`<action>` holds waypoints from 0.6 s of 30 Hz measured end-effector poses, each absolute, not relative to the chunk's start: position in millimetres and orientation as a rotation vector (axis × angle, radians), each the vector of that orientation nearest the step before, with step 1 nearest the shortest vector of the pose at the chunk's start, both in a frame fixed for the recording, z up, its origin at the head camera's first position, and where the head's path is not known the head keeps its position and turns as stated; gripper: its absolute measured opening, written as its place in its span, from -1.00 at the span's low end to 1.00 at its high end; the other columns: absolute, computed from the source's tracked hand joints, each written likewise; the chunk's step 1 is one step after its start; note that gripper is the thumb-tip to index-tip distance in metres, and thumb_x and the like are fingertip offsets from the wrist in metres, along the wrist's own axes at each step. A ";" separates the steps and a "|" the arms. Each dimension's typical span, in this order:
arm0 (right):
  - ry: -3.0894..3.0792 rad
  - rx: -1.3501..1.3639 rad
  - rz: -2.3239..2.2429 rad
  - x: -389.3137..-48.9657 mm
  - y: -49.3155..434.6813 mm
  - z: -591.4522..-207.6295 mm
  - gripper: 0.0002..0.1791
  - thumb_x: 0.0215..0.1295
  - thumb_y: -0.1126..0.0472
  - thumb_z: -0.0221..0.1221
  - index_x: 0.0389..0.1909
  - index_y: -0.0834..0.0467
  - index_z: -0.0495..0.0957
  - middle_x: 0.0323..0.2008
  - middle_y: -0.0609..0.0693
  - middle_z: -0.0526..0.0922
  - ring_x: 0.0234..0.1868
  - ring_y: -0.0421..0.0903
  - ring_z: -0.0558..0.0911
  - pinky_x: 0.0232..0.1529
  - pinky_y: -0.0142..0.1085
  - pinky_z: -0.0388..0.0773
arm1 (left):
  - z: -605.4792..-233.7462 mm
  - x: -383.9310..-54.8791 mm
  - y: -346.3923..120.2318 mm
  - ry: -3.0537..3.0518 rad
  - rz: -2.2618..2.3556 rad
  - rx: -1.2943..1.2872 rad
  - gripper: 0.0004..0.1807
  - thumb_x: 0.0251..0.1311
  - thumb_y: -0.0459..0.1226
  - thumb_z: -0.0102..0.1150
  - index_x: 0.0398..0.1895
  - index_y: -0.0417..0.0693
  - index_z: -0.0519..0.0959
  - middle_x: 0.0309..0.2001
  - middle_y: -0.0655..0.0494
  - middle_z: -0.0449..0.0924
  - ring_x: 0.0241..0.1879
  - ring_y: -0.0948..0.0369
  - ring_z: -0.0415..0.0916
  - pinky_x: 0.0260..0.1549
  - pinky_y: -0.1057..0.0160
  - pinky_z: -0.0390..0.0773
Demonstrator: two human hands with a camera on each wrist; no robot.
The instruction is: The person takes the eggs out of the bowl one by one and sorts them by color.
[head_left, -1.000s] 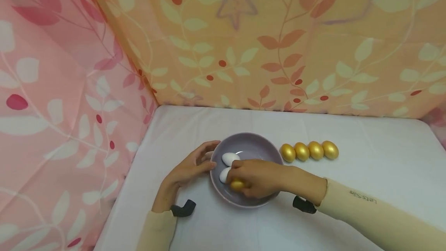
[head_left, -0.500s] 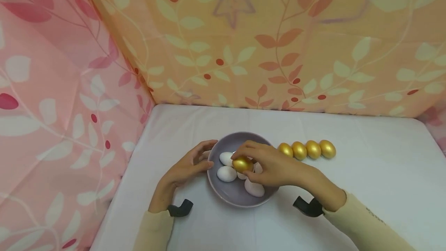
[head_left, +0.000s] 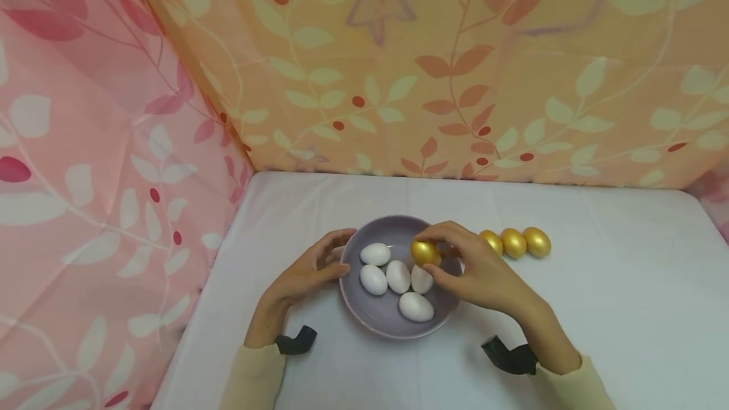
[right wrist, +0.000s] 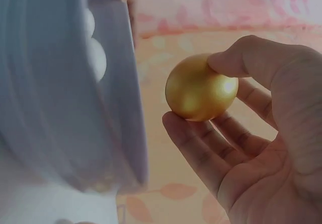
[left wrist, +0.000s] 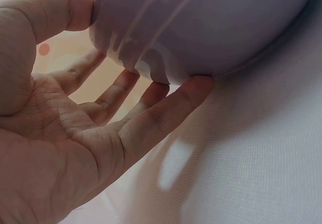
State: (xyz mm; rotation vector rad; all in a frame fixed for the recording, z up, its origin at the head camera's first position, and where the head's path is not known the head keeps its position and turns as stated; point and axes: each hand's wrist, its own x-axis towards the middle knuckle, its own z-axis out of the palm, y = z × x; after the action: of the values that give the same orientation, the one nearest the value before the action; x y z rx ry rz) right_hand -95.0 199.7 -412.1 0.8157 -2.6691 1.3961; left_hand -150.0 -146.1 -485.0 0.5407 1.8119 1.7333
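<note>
Since half a second ago, one golden egg (head_left: 425,253) has moved to the right and a little away from the person, together with the right hand (head_left: 478,274), so more of the white eggs (head_left: 398,276) come into sight. This egg is pinched between the thumb and fingertips of the right hand, above the right part of the purple bowl (head_left: 373,318) and apart from its rim. The left hand (head_left: 310,269) holds the bowl's left side, thumb at the rim and fingertips against the outer wall. Five white eggs lie inside. Three other golden eggs (head_left: 514,243) show in a row on the white cloth (head_left: 598,296); the hand may hide one more.

In my judgement, the step in hand is carrying the golden egg out of the bowl. Next move probably calls for a gentle, sure pinch and a path clear of the rim, while the bowl is kept steady; near the row, a careless touch could make eggs roll.
</note>
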 end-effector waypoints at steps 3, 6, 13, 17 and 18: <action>-2.682 0.748 1.366 -89.6 208.1 -416.2 -0.51 0.32 0.26 0.43 0.21 -0.16 0.59 0.12 -0.28 0.66 0.10 -0.28 0.64 0.05 -0.22 0.72 | -485.1 -149.7 -144.0 1.807 1.731 0.535 -0.26 0.46 -0.42 0.18 0.62 0.14 0.22 0.61 -0.07 0.21 0.59 -0.19 0.22 0.24 0.18 0.60; -2.673 0.712 1.363 -87.5 213.0 -420.1 -0.52 0.32 0.24 0.44 0.21 -0.14 0.60 0.13 -0.25 0.66 0.12 -0.29 0.64 0.06 -0.24 0.73 | -483.8 -149.2 -144.8 1.821 1.719 0.522 -0.26 0.46 -0.42 0.19 0.62 0.16 0.23 0.60 -0.04 0.22 0.59 -0.19 0.22 0.25 0.15 0.59; -2.557 0.611 1.492 -85.7 226.4 -425.8 -0.50 0.28 0.36 0.45 0.21 0.04 0.60 0.11 -0.07 0.67 0.12 -0.35 0.64 0.02 -0.42 0.71 | -483.1 -149.3 -145.1 1.828 1.713 0.514 -0.26 0.45 -0.42 0.20 0.61 0.16 0.24 0.60 -0.03 0.23 0.59 -0.18 0.22 0.25 0.16 0.59; -2.509 0.575 1.574 -87.1 239.0 -423.7 -0.48 0.26 0.46 0.42 0.23 0.13 0.57 0.12 -0.05 0.67 0.12 -0.35 0.64 0.00 -0.49 0.69 | -483.2 -149.8 -146.4 1.830 1.719 0.530 -0.26 0.46 -0.40 0.21 0.61 0.18 0.24 0.60 -0.03 0.24 0.59 -0.17 0.24 0.25 0.17 0.59; -2.497 0.557 1.584 -87.8 242.5 -423.0 -0.47 0.24 0.48 0.42 0.22 0.15 0.58 0.11 -0.07 0.67 0.11 -0.35 0.65 -0.01 -0.50 0.69 | -483.3 -149.6 -147.5 1.834 1.718 0.535 -0.26 0.46 -0.40 0.21 0.62 0.19 0.23 0.60 -0.02 0.24 0.59 -0.17 0.25 0.26 0.16 0.59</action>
State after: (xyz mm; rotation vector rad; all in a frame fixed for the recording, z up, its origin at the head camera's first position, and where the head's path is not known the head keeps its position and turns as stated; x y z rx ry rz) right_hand -87.8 242.5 -423.0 0.5569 -2.4965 1.5835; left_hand -149.6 -147.5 -483.3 0.5353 1.8338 1.7181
